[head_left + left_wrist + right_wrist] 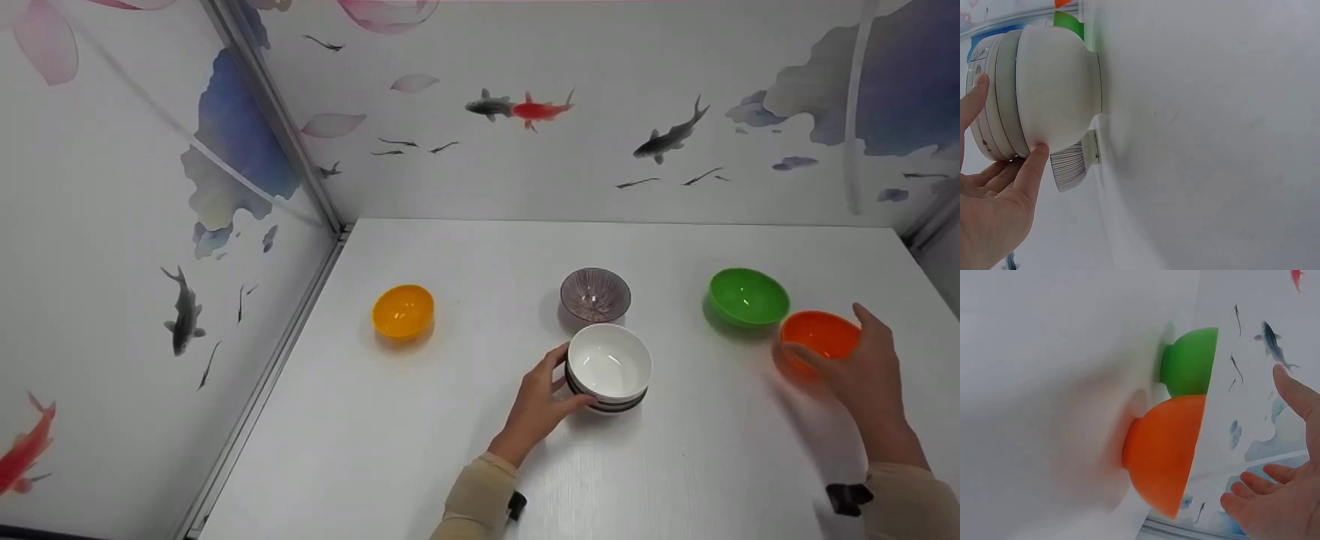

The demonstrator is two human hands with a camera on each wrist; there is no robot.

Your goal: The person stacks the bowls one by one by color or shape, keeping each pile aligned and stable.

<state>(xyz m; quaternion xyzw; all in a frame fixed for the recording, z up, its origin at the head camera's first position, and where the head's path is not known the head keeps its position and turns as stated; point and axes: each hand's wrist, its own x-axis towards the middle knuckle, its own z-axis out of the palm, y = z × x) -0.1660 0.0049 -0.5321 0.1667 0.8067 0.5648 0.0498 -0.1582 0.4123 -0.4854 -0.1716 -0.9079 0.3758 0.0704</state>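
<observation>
A stack of several bowls (611, 364), white on top, stands near the middle of the table. My left hand (538, 405) holds its left side, thumb at the front and fingers curled behind. In the left wrist view the stack (1055, 84) has pale sides with thin dark lines; my left hand (1002, 208) touches it with the fingertips. Over the orange bowl (821, 334) on the right, my right hand (866, 382) hovers with spread fingers. The right wrist view shows that hand (1280, 495) apart from the orange bowl's rim (1165, 450), holding nothing.
Just behind the stack sits a purple-streaked bowl (595, 295). A green bowl (748, 298) stands close behind the orange one, at its left. Farther left is a yellow bowl (403, 312). Walls with painted fish border the white table (337, 450) at the back and left.
</observation>
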